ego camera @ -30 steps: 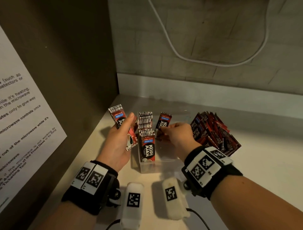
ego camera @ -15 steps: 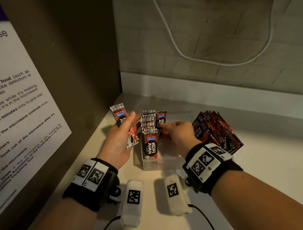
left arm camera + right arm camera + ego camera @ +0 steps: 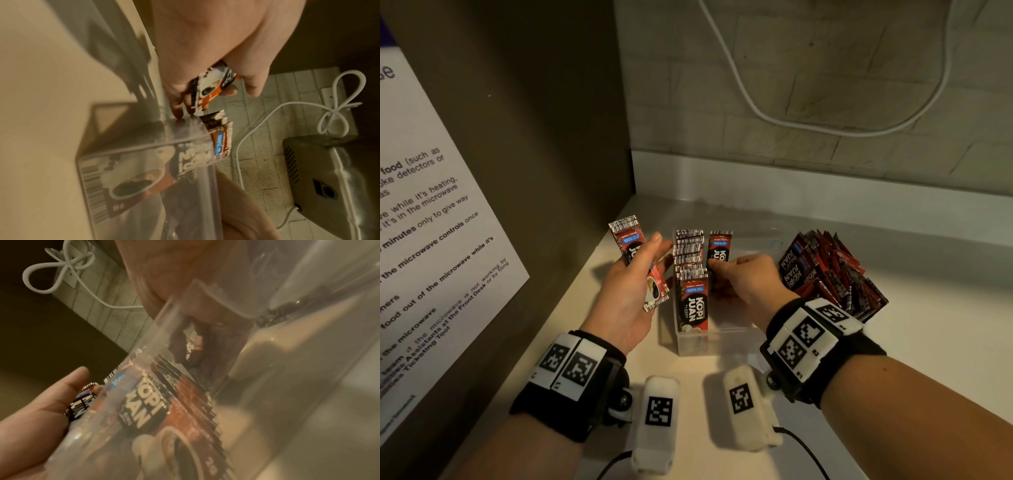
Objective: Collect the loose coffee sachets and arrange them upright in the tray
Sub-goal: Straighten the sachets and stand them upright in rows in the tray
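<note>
A clear plastic tray [image 3: 726,337] stands on the counter with a row of red Kopi Juan sachets [image 3: 690,270] upright along its left side. My left hand [image 3: 635,281] holds a small stack of sachets [image 3: 638,260] just left of the tray; the same stack [image 3: 211,86] shows under my thumb in the left wrist view. My right hand [image 3: 743,277] pinches one sachet [image 3: 719,248] upright inside the tray, right of the row. Through the tray wall [image 3: 185,386] the right wrist view shows the row's front sachet [image 3: 144,404].
A loose pile of red sachets [image 3: 828,274] lies on the counter right of the tray. A dark cabinet wall with a printed notice [image 3: 431,240] closes the left side. A white cable [image 3: 808,123] hangs on the brick wall behind.
My right hand has brought its sachet from tilted above the tray to upright inside it, close beside the row. The left hand has hardly moved.
</note>
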The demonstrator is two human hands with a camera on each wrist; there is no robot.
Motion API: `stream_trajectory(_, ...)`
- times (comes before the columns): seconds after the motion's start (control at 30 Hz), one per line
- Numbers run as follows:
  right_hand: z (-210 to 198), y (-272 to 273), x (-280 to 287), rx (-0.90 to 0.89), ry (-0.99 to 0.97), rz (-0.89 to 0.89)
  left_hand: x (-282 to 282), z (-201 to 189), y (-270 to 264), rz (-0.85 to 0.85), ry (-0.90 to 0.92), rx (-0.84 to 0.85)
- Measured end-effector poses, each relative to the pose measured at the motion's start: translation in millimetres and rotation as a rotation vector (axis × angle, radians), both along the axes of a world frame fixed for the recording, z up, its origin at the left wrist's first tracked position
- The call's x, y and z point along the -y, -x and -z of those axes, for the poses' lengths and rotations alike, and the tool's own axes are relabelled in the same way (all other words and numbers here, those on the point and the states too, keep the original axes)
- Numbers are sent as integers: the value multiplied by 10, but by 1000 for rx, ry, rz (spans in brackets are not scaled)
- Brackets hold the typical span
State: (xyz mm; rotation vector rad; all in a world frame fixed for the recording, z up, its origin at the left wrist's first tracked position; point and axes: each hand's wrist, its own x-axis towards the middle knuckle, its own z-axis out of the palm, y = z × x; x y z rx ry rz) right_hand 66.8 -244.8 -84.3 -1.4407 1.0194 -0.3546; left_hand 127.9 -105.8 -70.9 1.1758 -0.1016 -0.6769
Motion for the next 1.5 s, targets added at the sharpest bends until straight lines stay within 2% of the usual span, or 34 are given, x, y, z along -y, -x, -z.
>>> stream_trajectory(0.47,-82,55,-59,64,17,-53,8,-41,23,-8,43,-6)
stream_trajectory(0.7,-49,80,-20,117,-35,-8,-59,-105,-25,-154,-71,5)
stream_trajectory(0.8,-98,131,0,137,26,44,-94,-171,-24,-190,-60,16)
stream_trajectory(0.93,-350,198,-33,250,190,81,-116,-246,3,-157,-16,134)
stream_trajectory(1.07,-693,266,-232,328,168,-185,-58,-334,97,-136,117,184)
stream_trajectory(1.17,-767,289,-368,312,152,-376,-1,-368,149,-131,97,262)
stream_trajectory(1.23,-752,288,-403,331,138,-409,29,-374,177,-134,61,292)
stream_trajectory(1.3,-755,302,-391,346,127,-381,39,-367,177,-148,32,308)
stream_trajectory(1.37,-755,319,-308,340,124,-272,25,-368,154,-177,-17,300)
stream_trajectory(1.5,-629,376,-12,181,325,-17,-41,-296,75,-225,-105,202)
